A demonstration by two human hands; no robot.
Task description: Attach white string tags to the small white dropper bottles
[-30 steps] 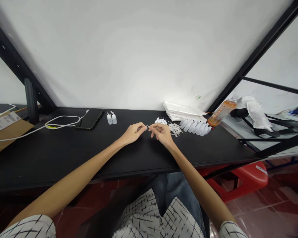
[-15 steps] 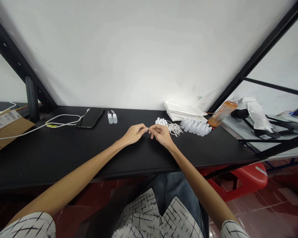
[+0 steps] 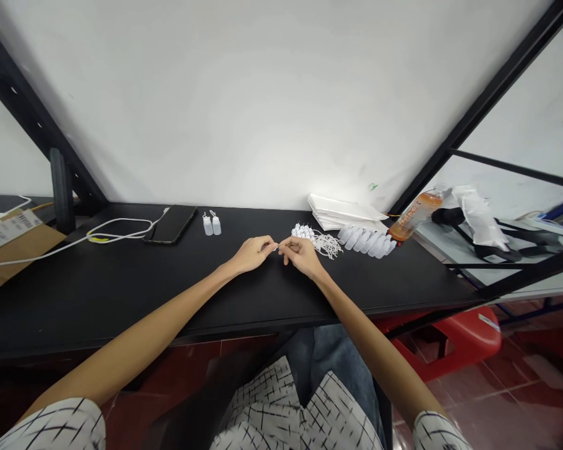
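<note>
My left hand (image 3: 254,254) is closed in a pinch on a small white piece (image 3: 276,248), mostly hidden by the fingertips. Thumb and fingers of my right hand (image 3: 304,255) are pinched right beside it; what they grip is too small to make out. Just behind my right hand lie a cluster of small white caps (image 3: 303,230) and a heap of thin white cords (image 3: 329,245). Farther right is a row of small translucent bottles (image 3: 366,241). Left of my hands stand two small capped bottles (image 3: 212,225) with cord loops on top.
A stack of white sheets or bags (image 3: 344,214) lies by the wall, near a leaning orange drink bottle (image 3: 415,215). On the left are a phone (image 3: 172,225), a white cable (image 3: 117,236) and a cardboard parcel (image 3: 21,240). A red stool (image 3: 469,340) stands below the black table (image 3: 122,294).
My hands stay fingertip to fingertip in nearly the same place, with the right fingers shifted slightly left. The view has turned slightly; nothing else has visibly moved.
</note>
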